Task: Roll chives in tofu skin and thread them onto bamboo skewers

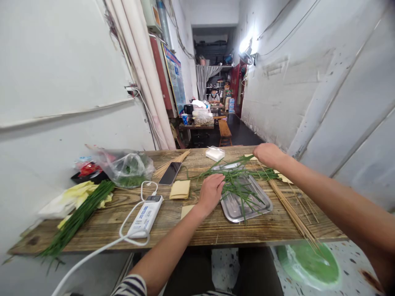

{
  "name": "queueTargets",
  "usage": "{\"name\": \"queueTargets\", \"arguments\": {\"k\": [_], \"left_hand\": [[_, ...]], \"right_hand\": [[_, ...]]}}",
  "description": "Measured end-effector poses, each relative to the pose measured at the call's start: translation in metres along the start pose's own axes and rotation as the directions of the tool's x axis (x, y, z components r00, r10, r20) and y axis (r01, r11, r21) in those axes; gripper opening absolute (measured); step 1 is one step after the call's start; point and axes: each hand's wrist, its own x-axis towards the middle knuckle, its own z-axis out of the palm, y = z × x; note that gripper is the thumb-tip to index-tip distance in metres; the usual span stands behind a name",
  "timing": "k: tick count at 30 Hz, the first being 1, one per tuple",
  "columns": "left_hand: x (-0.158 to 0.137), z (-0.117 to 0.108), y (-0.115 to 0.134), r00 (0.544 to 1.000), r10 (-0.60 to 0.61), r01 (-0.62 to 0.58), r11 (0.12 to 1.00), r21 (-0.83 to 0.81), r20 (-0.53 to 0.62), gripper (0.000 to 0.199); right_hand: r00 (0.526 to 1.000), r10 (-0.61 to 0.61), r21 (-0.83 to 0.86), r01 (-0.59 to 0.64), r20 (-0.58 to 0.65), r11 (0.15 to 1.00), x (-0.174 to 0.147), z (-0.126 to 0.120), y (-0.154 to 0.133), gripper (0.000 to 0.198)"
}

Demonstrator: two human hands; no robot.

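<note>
I have both hands over one wooden table (108,222), above a spread of loose green stalks (235,181), too tangled to count, that lies across one metal tray (233,210) and spills past its far left and right sides. My left hand (211,190) is narrow, fingers together and bent down onto the stalks beside the tray's left edge; I cannot tell whether it grips any. My right hand (268,154), farther off, has its fingertips closed on the end of a green strand. Behind the tray I see one shiny metal piece (230,166), partly covered by the stalks, and one small white box (215,153). To the left are one stack of tan squares (180,189), its layers too fine to count, one single tan square (186,211) near my forearm, one phone (170,173), and one white power unit (146,216) with a white cable. There are two main groups of thin sticks: one bundle (163,167) beyond the phone, one bundle (288,209) right of the tray, with a few loose sticks beside it. At the far left lie one long green bunch (82,218) and one clear plastic bag (131,166) with greens inside. One green basin (308,265) sits on the floor, and one other person (214,97) is in the background.
</note>
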Motion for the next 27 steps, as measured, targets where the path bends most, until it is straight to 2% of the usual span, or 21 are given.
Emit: {"name": "queueTargets", "arguments": {"k": [3,6,10,14,16,18,20,21,22,23,24,25,27], "left_hand": [[0.015,0.0,0.008,0.996,0.087,-0.087,0.996,0.009,-0.025,0.026],[0.035,0.008,0.016,0.986,0.142,-0.137,0.989,-0.056,0.093,0.028],[0.056,0.024,0.021,0.97,0.044,0.009,0.976,-0.218,0.237,0.025],[0.066,0.029,0.018,0.949,-0.064,0.179,0.916,-0.358,0.31,0.023],[0.068,0.027,0.016,0.922,-0.112,0.272,0.869,-0.414,0.372,0.026],[0.068,0.024,0.013,0.899,-0.166,0.36,0.807,-0.469,0.405,0.028],[0.064,0.023,0.01,0.874,-0.252,0.457,0.717,-0.526,0.416,0.027],[0.062,0.023,0.009,0.855,-0.303,0.507,0.661,-0.554,0.421,0.025],[0.058,0.024,0.008,0.833,-0.35,0.55,0.6,-0.581,0.428,0.025],[0.055,0.024,0.007,0.813,-0.384,0.582,0.542,-0.606,0.438,0.025],[0.051,0.025,0.006,0.8,-0.401,0.599,0.497,-0.628,0.446,0.025],[0.048,0.026,0.006,0.797,-0.405,0.601,0.468,-0.648,0.448,0.027],[0.041,0.027,0.007,0.807,-0.387,0.587,0.441,-0.679,0.446,0.031]], "right_hand": [[0.995,-0.096,-0.049,0.096,0.005,0.994,-0.004,0.001,-0.011,0.02],[0.968,-0.248,-0.077,0.245,-0.026,0.966,-0.005,0.003,-0.027,0.019],[0.916,-0.383,-0.078,0.376,-0.118,0.923,-0.004,0.002,-0.039,0.017],[0.89,-0.408,-0.053,0.406,-0.205,0.912,-0.006,0.0,-0.044,0.018],[0.888,-0.395,-0.049,0.395,-0.235,0.917,-0.008,0.0,-0.043,0.02],[0.884,-0.339,-0.042,0.345,-0.322,0.938,-0.011,0.002,-0.039,0.018],[0.861,-0.165,0.057,0.219,-0.481,0.974,-0.017,0.011,-0.035,0.017],[0.829,-0.008,0.175,0.128,-0.559,0.976,-0.02,0.018,-0.034,0.021],[0.789,0.172,0.334,0.045,-0.59,0.941,-0.024,0.026,-0.035,0.024],[0.755,0.344,0.512,-0.013,-0.559,0.859,-0.027,0.036,-0.039,0.025],[0.743,0.473,0.676,-0.038,-0.473,0.736,-0.03,0.046,-0.045,0.024],[0.775,0.52,0.805,-0.025,-0.36,0.593,-0.032,0.055,-0.054,0.023],[0.862,0.477,0.952,0.024,-0.175,0.306,-0.035,0.07,-0.075,0.022]]}}
